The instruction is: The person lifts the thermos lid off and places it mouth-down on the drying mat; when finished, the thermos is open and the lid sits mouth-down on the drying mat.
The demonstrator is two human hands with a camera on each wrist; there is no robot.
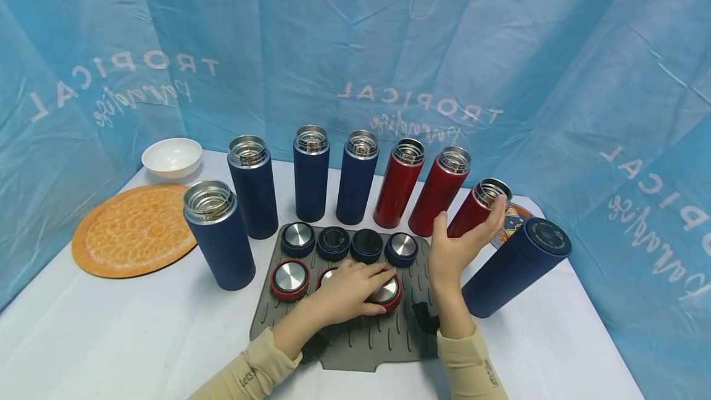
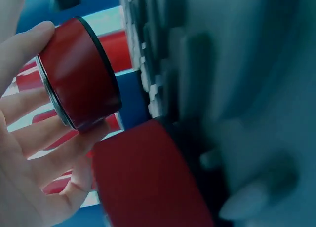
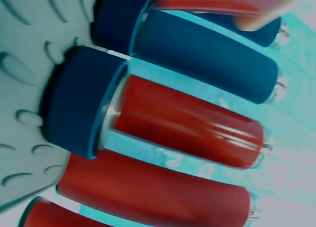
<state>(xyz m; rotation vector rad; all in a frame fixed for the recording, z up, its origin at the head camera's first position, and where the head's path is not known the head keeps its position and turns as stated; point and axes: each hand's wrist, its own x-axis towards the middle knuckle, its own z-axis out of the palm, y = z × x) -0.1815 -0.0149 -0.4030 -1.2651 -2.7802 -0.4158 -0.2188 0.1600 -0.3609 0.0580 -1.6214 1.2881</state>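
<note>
My left hand [image 1: 350,292] reaches over the grey mat [image 1: 355,350] and grips a red bottle lid [image 2: 79,74] with a steel top between thumb and fingers. Beneath that hand, a second red lid [image 2: 148,177] is partly hidden; a third red lid [image 1: 290,279] sits at the mat's left. Behind them stands a row of dark blue lids [image 1: 333,243]. My right hand [image 1: 458,255] is raised at the mat's right edge, fingers extended and holding nothing. It overlaps the rightmost open red bottle [image 1: 469,212] in the head view; contact cannot be told.
Open blue bottles [image 1: 311,184] and red bottles [image 1: 399,187] stand behind the mat. At right is a lidded blue bottle [image 1: 513,270]. An orange round placemat [image 1: 133,230] and a white bowl [image 1: 172,158] lie left. A blue curtain [image 1: 311,36] hangs behind.
</note>
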